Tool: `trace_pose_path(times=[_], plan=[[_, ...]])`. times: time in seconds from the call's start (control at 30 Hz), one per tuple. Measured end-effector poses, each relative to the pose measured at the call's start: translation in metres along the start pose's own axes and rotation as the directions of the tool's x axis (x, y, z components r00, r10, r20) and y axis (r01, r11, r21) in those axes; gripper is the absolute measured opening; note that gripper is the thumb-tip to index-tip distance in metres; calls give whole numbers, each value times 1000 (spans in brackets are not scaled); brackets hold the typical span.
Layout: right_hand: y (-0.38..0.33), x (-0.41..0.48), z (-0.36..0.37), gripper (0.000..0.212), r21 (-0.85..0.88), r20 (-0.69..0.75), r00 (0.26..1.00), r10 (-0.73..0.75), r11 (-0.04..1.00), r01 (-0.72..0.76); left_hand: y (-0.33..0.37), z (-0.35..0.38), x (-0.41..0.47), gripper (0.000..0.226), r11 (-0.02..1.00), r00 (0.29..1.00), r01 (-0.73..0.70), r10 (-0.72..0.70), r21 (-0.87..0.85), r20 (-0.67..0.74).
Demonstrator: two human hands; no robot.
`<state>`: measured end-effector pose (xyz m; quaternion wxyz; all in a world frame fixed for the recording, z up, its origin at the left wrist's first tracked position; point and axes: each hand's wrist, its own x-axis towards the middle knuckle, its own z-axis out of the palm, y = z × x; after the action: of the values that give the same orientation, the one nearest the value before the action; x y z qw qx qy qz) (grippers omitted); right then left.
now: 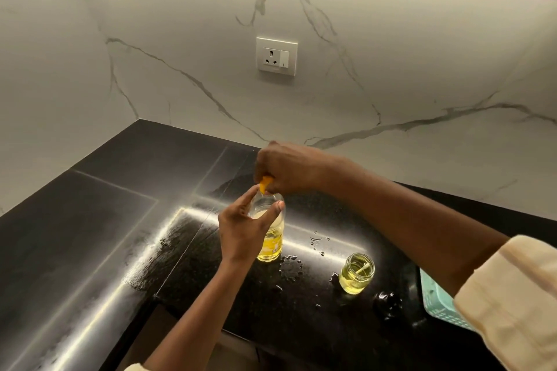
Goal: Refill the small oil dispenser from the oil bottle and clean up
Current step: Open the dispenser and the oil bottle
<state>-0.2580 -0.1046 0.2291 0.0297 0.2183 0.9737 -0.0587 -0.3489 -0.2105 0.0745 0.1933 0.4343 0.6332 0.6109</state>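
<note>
A clear plastic oil bottle point(272, 242) with yellow oil in its lower part stands upright on the black counter point(90, 235). My left hand point(244, 232) wraps around its upper body. My right hand point(289, 169) is closed over the orange cap point(265, 184) at the bottle's neck. To the right, a small glass jar dispenser point(356, 272) stands open, holding pale yellow oil up to about half its height.
Droplets and wet smears point(291, 268) lie on the counter between bottle and jar. A pale green plastic basket point(437, 301) sits at the right edge, partly behind my right sleeve. A wall socket point(276, 56) is on the marble backsplash.
</note>
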Motion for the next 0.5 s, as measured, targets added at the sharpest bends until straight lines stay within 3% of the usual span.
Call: trace_pose_path(times=[0.1, 0.3, 0.4, 0.5], plan=[[0, -1, -2, 32, -6, 49, 998, -51, 999, 52, -1, 1, 1, 45, 999, 999, 40, -39, -23, 4], [-4, 5, 11, 32, -75, -24, 997, 76, 994, -78, -3, 1, 1, 30, 998, 999, -16, 18, -58, 41], [-5, 5, 6, 20, -87, 20, 1000, 23, 996, -21, -6, 2, 2, 38, 998, 999, 11, -9, -59, 40], [-2, 2, -1, 21, -98, 17, 999, -29, 995, 30, -6, 2, 1, 45, 999, 1000, 12, -12, -42, 23]])
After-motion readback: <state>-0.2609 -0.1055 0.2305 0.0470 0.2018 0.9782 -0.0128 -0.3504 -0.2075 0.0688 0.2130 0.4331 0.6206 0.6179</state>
